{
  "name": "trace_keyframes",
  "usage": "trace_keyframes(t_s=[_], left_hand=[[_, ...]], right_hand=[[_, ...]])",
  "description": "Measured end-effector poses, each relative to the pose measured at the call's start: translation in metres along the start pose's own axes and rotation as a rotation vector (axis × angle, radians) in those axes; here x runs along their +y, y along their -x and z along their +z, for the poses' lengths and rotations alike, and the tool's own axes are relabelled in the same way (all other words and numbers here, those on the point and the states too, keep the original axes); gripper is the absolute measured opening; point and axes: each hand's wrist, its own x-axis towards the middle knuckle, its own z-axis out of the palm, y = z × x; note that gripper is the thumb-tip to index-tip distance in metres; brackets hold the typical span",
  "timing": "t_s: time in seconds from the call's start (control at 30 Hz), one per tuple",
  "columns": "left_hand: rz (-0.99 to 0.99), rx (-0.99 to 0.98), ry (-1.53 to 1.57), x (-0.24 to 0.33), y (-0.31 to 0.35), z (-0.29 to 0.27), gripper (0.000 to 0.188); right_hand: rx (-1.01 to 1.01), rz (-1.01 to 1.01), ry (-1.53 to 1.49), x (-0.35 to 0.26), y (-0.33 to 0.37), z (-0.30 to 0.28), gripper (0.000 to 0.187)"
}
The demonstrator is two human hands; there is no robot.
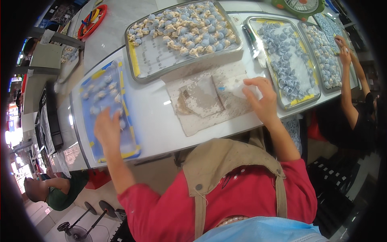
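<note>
My left hand (107, 130) reaches over the blue tray (94, 139), thumb and forefinger apart, slightly smeared by motion; I make out nothing held in it. Close to its fingers lie several small pale blue-and-cream figures (109, 79). In my right hand (264, 99) is a small whitish squeeze bottle (237, 90) with a blue tip, tilted to the left. Its tip hangs over a stained cardboard sheet (189, 123), on which a smaller smeared square plate (201, 97) rests.
Behind the cardboard stands a large metal tray (155, 76) of blue-and-cream figures. To the right, one tray (296, 105) holds loose grey-blue pieces, another tray (327, 68) more figures. A co-worker's hands (344, 52) work at far right. A red basket (94, 24) and green fan (302, 6) stand behind.
</note>
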Motion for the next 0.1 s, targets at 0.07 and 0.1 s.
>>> trace_keyframes(t_s=[0.07,0.1], left_hand=[[0.015,-0.031,0.298,0.025,-0.033,-0.005,0.027],[-0.012,-0.194,0.466,0.05,-0.054,-0.012,0.033]], right_hand=[[-0.003,0.014,0.006,0.0,0.0,0.003,0.024],[-0.005,0.025,0.011,0.0,0.001,0.003,0.024]])
